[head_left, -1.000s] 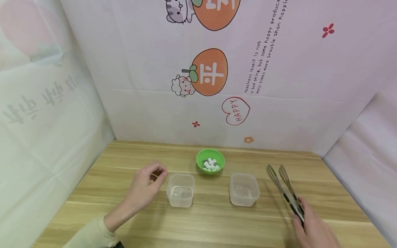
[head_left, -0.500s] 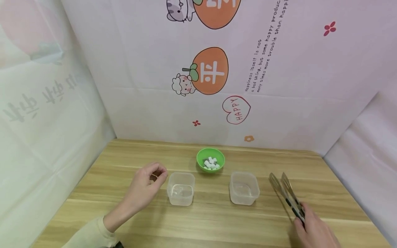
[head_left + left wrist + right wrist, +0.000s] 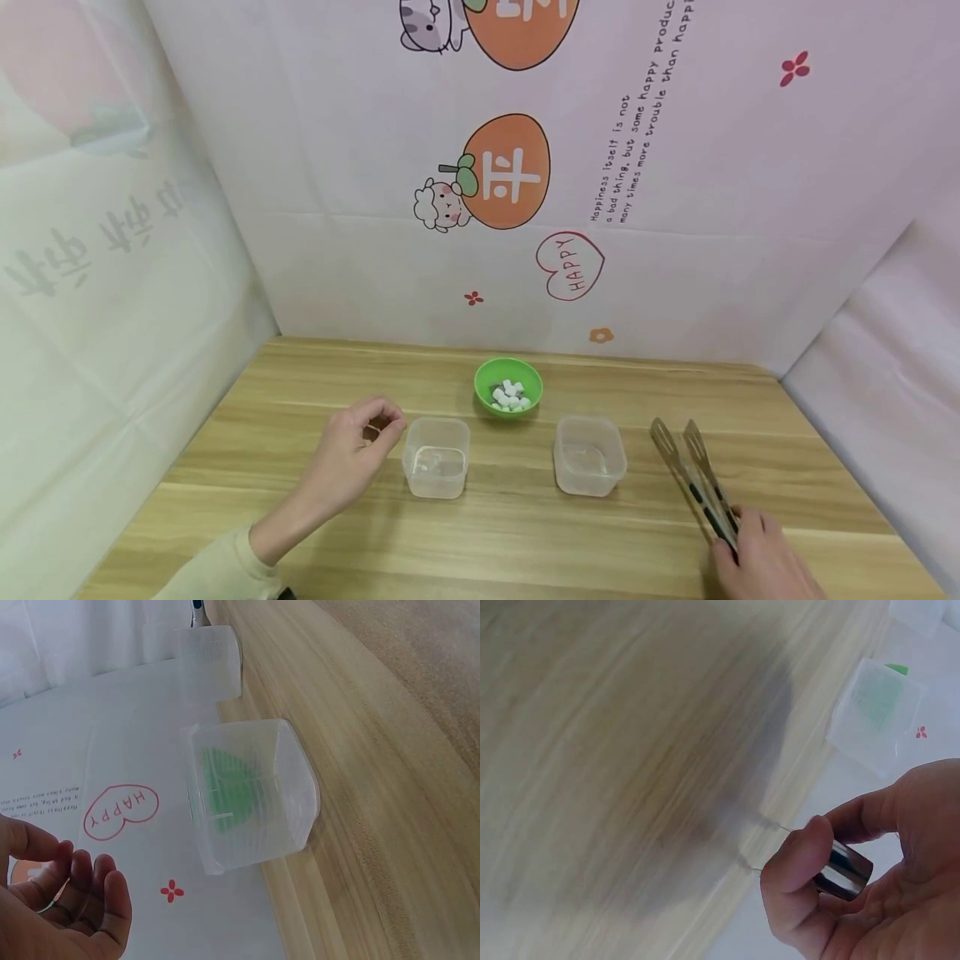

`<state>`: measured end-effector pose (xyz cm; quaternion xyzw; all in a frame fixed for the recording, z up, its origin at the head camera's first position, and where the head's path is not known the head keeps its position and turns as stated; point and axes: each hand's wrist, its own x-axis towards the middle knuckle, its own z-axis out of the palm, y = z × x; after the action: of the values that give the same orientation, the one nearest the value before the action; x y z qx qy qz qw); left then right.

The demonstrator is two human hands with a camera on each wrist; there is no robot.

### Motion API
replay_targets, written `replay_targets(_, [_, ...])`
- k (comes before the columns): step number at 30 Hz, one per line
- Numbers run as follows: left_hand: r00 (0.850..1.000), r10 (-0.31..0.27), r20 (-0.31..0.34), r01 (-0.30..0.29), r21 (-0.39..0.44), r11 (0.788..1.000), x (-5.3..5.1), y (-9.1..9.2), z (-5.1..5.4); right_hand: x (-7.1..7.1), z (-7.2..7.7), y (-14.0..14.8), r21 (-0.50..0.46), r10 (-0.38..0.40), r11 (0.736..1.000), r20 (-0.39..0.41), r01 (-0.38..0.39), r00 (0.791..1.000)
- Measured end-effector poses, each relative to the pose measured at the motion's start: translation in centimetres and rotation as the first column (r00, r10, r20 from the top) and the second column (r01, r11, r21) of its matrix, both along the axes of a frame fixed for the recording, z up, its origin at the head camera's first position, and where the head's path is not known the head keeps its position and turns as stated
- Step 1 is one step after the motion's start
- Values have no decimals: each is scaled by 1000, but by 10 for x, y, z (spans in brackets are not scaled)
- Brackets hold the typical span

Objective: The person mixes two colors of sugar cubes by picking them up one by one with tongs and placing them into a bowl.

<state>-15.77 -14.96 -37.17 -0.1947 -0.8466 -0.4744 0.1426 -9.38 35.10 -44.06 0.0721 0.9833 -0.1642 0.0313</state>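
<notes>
My right hand [image 3: 763, 554] grips a pair of metal tongs [image 3: 701, 507] with black handle parts at the table's right side. The slotted tong heads stand a little apart with nothing between them. In the right wrist view, thumb and fingers curl round the shiny handle end [image 3: 845, 871]. My left hand [image 3: 351, 454] hovers beside the left clear plastic container [image 3: 437, 487], fingers loosely curled and holding nothing. Another clear container [image 3: 588, 479] stands to the right, near the tongs. Behind and between the containers, a green bowl [image 3: 486, 404] holds several small white pieces [image 3: 510, 400].
The wooden table [image 3: 510, 550] ends at a white printed backdrop [image 3: 360, 275] at the back. White sheets also hang along the left and right sides. Both containers look empty in the head view.
My right hand has lowered the tongs slightly, their heads coming nearer to me. The heads stand a bit wider apart than half a second ago. My left hand stays where it was.
</notes>
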Motion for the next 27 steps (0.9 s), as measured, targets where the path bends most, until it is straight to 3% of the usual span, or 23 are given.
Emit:
replay_targets(7, [1000,20,-13,-20,7,1000,1,0,0,1,-7,7,22,1,1000,31,-2,1000])
replay_targets(17, [1000,20,-12,-20,-1,1000,2,-2,-1,5,-9,2,-35,11,999,58,-9,998])
replay_targets(22, [1000,17,-8,-17,-19,1000,1,-3,1,2,-15,5,-58,57,997,23,-56,998])
replay_targets(27, [1000,1,1,-1,-66,998,-1,-2,9,-5,3,9,-32,100,995,22,-99,995])
